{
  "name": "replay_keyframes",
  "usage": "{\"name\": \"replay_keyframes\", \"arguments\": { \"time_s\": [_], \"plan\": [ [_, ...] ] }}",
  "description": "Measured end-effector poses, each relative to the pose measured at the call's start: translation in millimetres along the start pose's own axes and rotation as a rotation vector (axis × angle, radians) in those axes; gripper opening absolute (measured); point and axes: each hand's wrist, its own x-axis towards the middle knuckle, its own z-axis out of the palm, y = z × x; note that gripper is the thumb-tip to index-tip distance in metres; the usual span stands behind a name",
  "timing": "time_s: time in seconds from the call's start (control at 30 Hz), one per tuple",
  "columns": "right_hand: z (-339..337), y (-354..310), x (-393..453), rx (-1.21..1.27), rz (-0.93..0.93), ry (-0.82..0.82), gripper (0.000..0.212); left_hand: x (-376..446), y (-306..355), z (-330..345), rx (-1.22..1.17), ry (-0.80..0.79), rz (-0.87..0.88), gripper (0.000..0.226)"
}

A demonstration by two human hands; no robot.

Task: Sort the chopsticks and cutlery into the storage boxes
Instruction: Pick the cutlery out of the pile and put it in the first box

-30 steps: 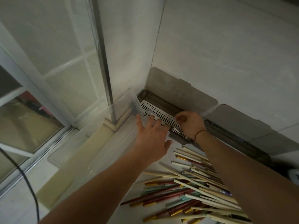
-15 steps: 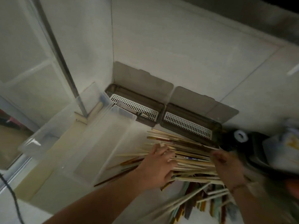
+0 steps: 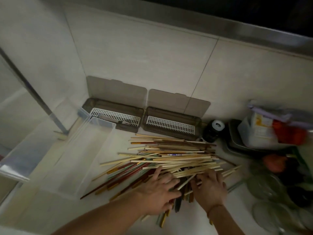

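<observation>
Both hands, left (image 3: 158, 195) and right (image 3: 209, 189), fingers loosely spread, flat atop the near chopsticks (image 3: 171, 156).

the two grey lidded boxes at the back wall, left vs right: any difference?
Contents: the left smoky-grey storage box has a metal utensil on its white slotted tray, the right smoky-grey storage box shows only a bare tray. Position: the left one sits in the corner, partly hidden by the clear plastic bin; the right one shows in full. Shared: same look, lids open against the wall.
</observation>
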Motion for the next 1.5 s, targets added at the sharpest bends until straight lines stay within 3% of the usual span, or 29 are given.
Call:
{"name": "replay_keyframes", "arguments": {
  "time_s": [0.17, 0.47, 0.63, 0.73, 0.8, 0.9, 1.0, 1.13, 1.2, 1.27, 1.33, 1.4, 1.5],
  "plan": [
    [-2.1, -2.1, -2.5, 0.029, -0.003, -0.078, 0.031, -1.6, 6.5, -1.8, 0.023, 0.011, -0.097, 0.057],
    [-4.1, 5.0, -1.8, 0.154, -0.173, -0.2, 0.019, -1.7, 9.6, -5.7, 0.042, 0.055, -0.193, 0.061],
    [-1.7, 13.1, -6.8, 0.168, -0.338, -0.09, 0.01, 0.0, 10.9, -8.6, 0.059, 0.073, -0.227, 0.061],
    [-2.6, 22.6, -13.7, 0.229, -0.343, 0.01, 0.009, 0.0, 12.0, -8.9, 0.066, 0.074, -0.231, 0.061],
    [-4.1, 28.1, -19.1, 0.355, -0.34, -0.012, 0.01, -0.3, 12.1, -7.4, 0.064, 0.082, -0.225, 0.061],
    [-24.1, 28.8, -28.5, 0.644, -0.177, -0.141, 0.028, 0.9, 11.1, -7.3, 0.04, 0.087, -0.245, 0.06],
    [-36.4, 33.7, -33.0, 0.89, 0.044, -0.332, 0.023, 2.1, 10.5, -9.1, -0.025, 0.125, -0.261, 0.053],
    [-67.3, 30.5, -33.3, 1.149, 0.281, -0.292, 0.03, 2.2, 7.1, -8.2, -0.124, 0.305, -0.214, 0.041],
    [-82.1, 33.0, -34.6, 1.315, 0.39, -0.353, 0.025, 4.6, 6.7, -9.7, -0.127, 0.39, -0.163, 0.039],
    [-90.9, 36.4, -36.8, 1.377, 0.331, -0.579, 0.007, 8.5, 7.3, -17.7, -0.178, 0.504, -0.087, 0.026],
    [-87.3, 44.1, -34.4, 1.431, 0.286, -0.776, 0.029, 9.8, 4.3, -28.4, -0.307, 0.585, -0.001, 0.014],
    [-85.8, 46.3, -29.0, 1.425, 0.261, -0.843, 0.041, 4.0, -3.7, -40.1, -0.473, 0.571, 0.036, 0.015],
    [-80.3, 42.4, -16.5, 1.313, 0.18, -0.902, 0.051, -13.5, -23.0, -51.1, -0.427, 0.509, 0.098, 0.011]
  ]
}}
